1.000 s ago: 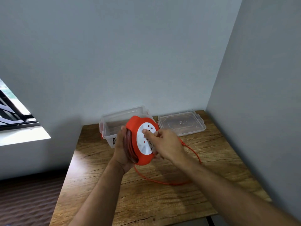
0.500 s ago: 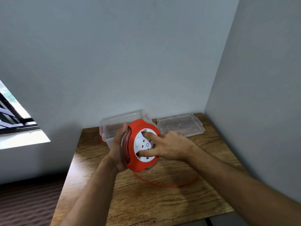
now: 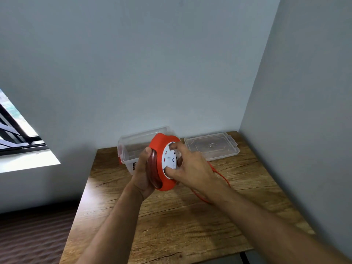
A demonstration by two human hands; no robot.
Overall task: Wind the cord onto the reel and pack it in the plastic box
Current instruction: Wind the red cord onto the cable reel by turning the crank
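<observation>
Wedged into a grey-walled corner, the wooden table is bearing the open plastic box; above it the left hand is gripping the rigid, probably light cord reel by its rim; the right hand is hooking curled fingers into its white face; limp orange cord is trailing.

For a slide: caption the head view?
Left hand grips reel; right hand turns its white face.

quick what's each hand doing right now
Left hand: grips the orange reel from behind.
Right hand: fingers curled on the reel's white disc.
</observation>
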